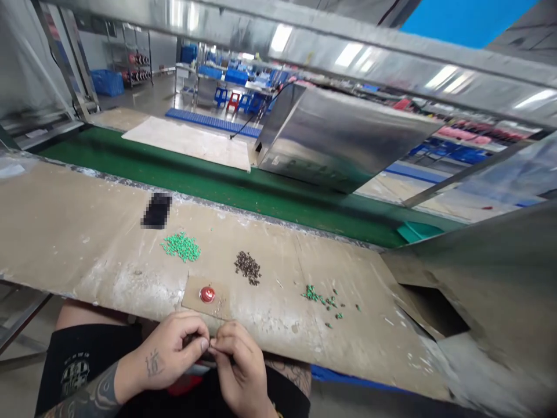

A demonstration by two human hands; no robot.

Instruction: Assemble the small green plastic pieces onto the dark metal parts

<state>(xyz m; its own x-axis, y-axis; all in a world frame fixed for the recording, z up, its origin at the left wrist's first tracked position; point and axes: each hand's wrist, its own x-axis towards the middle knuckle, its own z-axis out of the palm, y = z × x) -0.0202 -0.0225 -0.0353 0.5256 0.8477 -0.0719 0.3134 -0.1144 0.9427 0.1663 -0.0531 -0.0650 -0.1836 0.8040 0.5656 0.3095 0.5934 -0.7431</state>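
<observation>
My left hand and my right hand meet at the table's near edge, fingertips almost touching. Both are closed in a pinch, and whatever lies between the fingers is too small to make out. Just beyond them a small cardboard piece carries a round red blob that looks wet. Farther up lies a pile of small green pieces, with a pile of small dark brown pieces to its right. Toward the right, a looser cluster of green pieces is mixed with some dark ones.
A blurred-out black object lies beyond the green pile. Behind the table runs a green conveyor belt. A metal housing stands over it, and a metal frame bar crosses above. At right, a panel has a rectangular opening.
</observation>
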